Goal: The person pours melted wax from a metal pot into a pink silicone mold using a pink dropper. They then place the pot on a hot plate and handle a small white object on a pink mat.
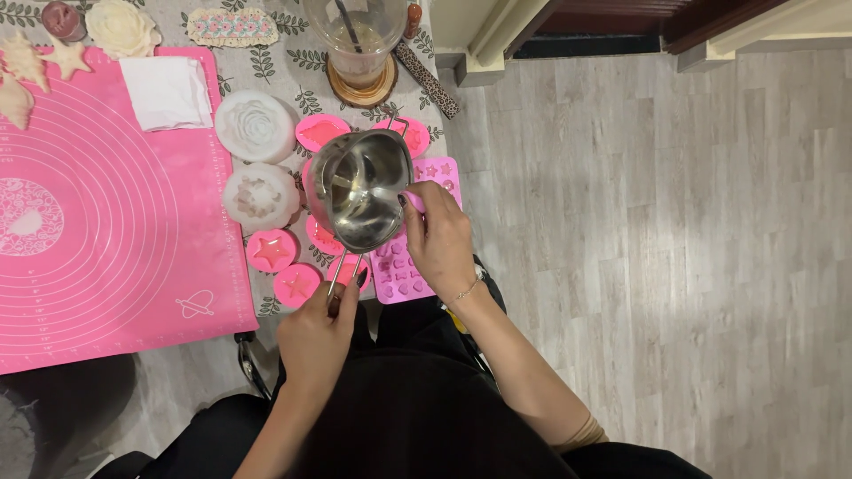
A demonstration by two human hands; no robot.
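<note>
Left hand gripping shiny steel pot

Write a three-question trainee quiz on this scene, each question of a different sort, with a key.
1. True or false: the left hand grips the wire handle of the metal pot.
2. What does the right hand touch? A) the white cloth B) the pot's spout side C) the glass jar
3. Fill in: the pot is held over small pink ____.

Key: 1 true. 2 B; the white cloth lies apart on the pink mat. 3 moulds.
</note>
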